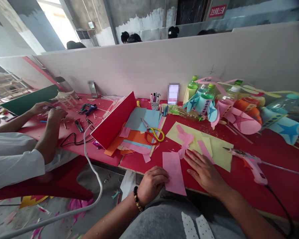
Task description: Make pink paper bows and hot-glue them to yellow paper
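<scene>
A rectangular sheet of pink paper [173, 172] lies at the front edge of the red table, partly overhanging it. Curled at its left edge is my left hand [154, 182], with the paper between thumb and fingers. My right hand [201, 169] lies open and flat to the right of the sheet, its fingertips near pink paper cut-outs [185, 137]. Those cut-outs rest on pale yellow paper [220, 151]. Red-and-yellow-handled scissors [153, 131] lie on a pile of coloured paper [141, 119]. A pink hot glue gun [251, 162] lies to the right, its cord trailing off the front.
Decorated plastic bottles [210, 99] crowd the back right. A pen holder [155, 103] and a phone [173, 94] stand by the white partition. A red board [114, 121] divides off the left side, where a co-worker's hands [56, 114] handle small parts. A white cable [89, 159] hangs at the left.
</scene>
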A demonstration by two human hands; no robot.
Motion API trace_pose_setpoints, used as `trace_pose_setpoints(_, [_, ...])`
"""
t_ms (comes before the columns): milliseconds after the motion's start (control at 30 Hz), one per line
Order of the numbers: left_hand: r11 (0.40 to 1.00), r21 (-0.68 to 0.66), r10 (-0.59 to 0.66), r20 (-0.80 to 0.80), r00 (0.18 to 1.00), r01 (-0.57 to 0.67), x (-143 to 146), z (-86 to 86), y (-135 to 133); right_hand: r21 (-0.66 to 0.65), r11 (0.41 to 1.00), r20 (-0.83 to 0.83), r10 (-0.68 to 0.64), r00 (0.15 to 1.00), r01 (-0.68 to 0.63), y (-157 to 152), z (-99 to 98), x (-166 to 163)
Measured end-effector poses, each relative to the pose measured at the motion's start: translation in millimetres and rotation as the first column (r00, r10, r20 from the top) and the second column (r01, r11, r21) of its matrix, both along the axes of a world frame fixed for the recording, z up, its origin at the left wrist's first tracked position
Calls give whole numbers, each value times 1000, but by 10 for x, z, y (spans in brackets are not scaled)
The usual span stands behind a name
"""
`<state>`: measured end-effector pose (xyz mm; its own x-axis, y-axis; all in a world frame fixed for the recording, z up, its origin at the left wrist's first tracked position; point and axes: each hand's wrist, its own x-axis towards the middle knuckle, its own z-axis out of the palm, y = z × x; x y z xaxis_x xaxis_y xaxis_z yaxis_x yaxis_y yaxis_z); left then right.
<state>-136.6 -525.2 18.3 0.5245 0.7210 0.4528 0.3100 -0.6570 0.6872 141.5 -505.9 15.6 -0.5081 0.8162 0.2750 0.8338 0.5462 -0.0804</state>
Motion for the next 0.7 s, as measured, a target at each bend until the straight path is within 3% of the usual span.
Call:
trace_pose_setpoints(167, [999, -33, 44, 36, 998, -43, -2, 7, -27, -45, 999, 58, -23, 998, 26, 289, -9, 26])
trace_pose_setpoints(333, [992, -51, 115, 31, 993, -114, -13, 30, -58, -30, 993, -72, -112, 991, 111, 298, 110, 50])
trace_pose_setpoints(433, [981, -68, 180, 3, 984, -179, 6, 42, -61, -167, 985, -272, 7, 962, -55, 90, 221, -43])
trace_pose_setpoints(567, [948, -126, 287, -63, 956, -293, 63, 52, -23, -379, 890, -519, 24, 854, -255, -143, 274, -215])
trace_pose_setpoints(700, [905, -142, 382, -140, 914, -400, 109, 46, 51, -373, 922, -531, -119, 839, -106, -96, 222, -384])
